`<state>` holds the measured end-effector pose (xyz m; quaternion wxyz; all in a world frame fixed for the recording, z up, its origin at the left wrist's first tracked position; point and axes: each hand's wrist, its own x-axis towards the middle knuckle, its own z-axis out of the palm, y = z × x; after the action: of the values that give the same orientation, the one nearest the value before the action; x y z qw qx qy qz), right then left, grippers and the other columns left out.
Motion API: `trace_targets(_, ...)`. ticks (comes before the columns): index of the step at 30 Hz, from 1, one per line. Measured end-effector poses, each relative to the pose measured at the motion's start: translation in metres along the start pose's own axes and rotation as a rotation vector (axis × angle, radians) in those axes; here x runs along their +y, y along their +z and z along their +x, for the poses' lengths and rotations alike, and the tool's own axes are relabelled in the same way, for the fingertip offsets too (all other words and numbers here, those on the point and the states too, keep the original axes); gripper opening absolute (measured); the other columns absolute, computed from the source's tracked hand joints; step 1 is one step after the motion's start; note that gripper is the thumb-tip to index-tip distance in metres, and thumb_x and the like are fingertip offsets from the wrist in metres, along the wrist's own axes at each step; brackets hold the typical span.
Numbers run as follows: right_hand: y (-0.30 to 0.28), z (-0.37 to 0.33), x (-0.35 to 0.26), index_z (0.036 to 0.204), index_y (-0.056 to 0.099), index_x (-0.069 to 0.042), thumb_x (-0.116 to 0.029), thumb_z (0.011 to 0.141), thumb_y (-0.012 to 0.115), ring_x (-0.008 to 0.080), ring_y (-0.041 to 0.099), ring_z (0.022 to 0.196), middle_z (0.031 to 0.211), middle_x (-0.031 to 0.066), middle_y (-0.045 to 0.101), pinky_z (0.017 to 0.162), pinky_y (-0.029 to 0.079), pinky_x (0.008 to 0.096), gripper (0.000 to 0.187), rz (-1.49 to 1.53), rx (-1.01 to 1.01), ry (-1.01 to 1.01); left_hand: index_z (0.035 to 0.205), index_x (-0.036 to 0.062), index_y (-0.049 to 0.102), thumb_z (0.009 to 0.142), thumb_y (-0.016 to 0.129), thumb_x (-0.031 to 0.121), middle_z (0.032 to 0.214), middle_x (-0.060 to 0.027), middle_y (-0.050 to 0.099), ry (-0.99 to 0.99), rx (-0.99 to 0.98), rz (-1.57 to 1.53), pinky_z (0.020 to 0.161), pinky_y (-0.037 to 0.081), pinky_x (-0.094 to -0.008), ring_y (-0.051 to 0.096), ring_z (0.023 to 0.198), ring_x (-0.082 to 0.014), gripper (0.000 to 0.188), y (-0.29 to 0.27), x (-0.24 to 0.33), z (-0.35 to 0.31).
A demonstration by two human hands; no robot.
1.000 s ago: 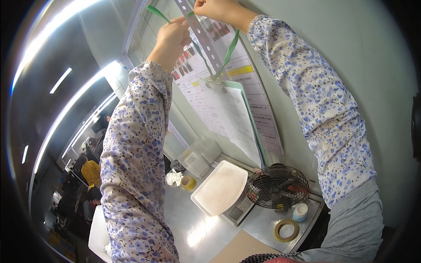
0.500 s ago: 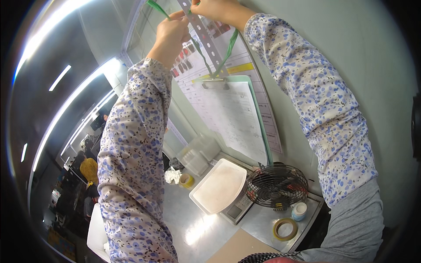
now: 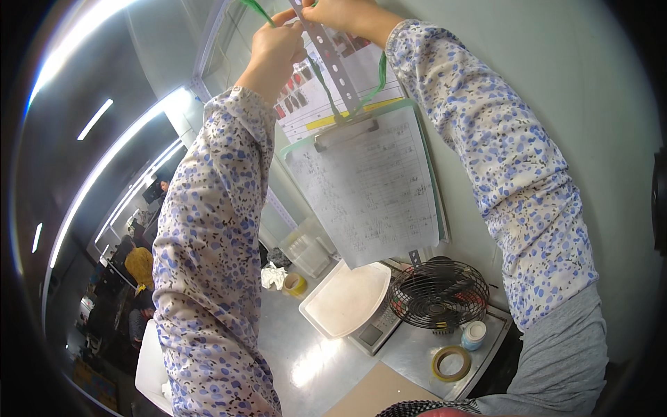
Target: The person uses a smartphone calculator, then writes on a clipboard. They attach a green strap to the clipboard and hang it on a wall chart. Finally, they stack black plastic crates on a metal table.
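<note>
Both arms reach up in patterned sleeves to a perforated metal post [image 3: 337, 66]. My left hand [image 3: 276, 52] is closed on a green strap [image 3: 257, 10], just left of the post. On the post's other side, my right hand [image 3: 351, 15] is pinched at the same strap, partly cut off by the upper edge. Below the hands a green clipboard [image 3: 425, 132] hangs from the strap. Its metal clip holds a written sheet [image 3: 368, 184], which faces me. Behind it a printed chart [image 3: 316, 115] is partly covered.
A metal worktop [image 3: 299, 347] below carries a scale with a white tray [image 3: 347, 299], a black wire-guarded fan [image 3: 439, 295], tape rolls [image 3: 451, 351], a small white-and-blue tub [image 3: 474, 335] and clear plastic containers [image 3: 306, 251]. A pale wall [image 3: 590, 104] stands at right. People are far left.
The clipboard has swung round to the left, so its sheet now faces me more squarely and overlaps the scale tray's edge. Both hands stay nearly in place at the post.
</note>
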<state>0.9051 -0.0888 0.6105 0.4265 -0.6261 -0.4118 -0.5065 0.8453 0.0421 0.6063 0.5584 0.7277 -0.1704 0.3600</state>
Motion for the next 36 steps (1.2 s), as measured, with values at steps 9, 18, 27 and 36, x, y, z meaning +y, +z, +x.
trace_targets(9, -0.001, -0.003, -0.006, 0.091, 0.068, -0.002, -0.018, 0.081, 0.06, 0.0345, 0.066, 0.087, 0.091, 0.0213, 0.067, 0.077, 0.05, 0.0415, 0.02, -0.131, -0.177, -0.008, 0.12, -0.0023, 0.056, 0.091, 0.059, 0.003, 0.068, 0.0057, 0.045, 0.029, -0.058, 0.089, 0.045, 0.029, -0.0219, 0.032, 0.05, -0.0038, 0.03, -0.014, -0.016, 0.022)
trace_targets(18, 0.019, 0.002, 0.028, 0.09, 0.066, 0.002, -0.022, 0.083, 0.061, 0.0338, 0.067, 0.077, 0.081, 0.0208, 0.067, 0.07, 0.053, 0.0414, 0.025, -0.102, -0.045, -0.133, 0.104, -0.0011, 0.055, 0.093, 0.051, 0.007, 0.069, -0.0044, 0.052, -0.05, 0.084, 0.134, 0.043, 0.032, -0.0283, 0.035, 0.049, -0.0103, 0.014, -0.016, -0.03, 0.04)
trace_targets(27, -0.001, 0.009, 0.015, 0.077, 0.066, 0.003, -0.011, 0.074, 0.062, 0.0276, 0.065, 0.054, 0.067, 0.0211, 0.064, 0.05, 0.053, 0.0359, 0.014, 0.03, -0.204, -0.22, 0.106, 0.001, 0.054, 0.093, 0.046, 0.01, 0.072, -0.0087, 0.056, -0.205, 0.415, 0.007, 0.041, 0.033, -0.0298, 0.039, 0.046, -0.0131, 0.017, -0.052, -0.053, 0.05)
trace_targets(36, 0.014, 0.021, 0.012, 0.075, 0.069, -0.002, -0.008, 0.074, 0.061, 0.0279, 0.069, 0.068, 0.072, 0.0178, 0.068, 0.068, 0.054, 0.0378, 0.01, -0.009, 0.054, -0.073, 0.121, 0.0014, 0.038, 0.095, 0.039, 0.005, 0.082, -0.0142, 0.06, 0.063, 0.233, 0.106, 0.042, 0.031, -0.0256, 0.034, 0.046, -0.0075, 0.026, -0.031, -0.02, 0.006)
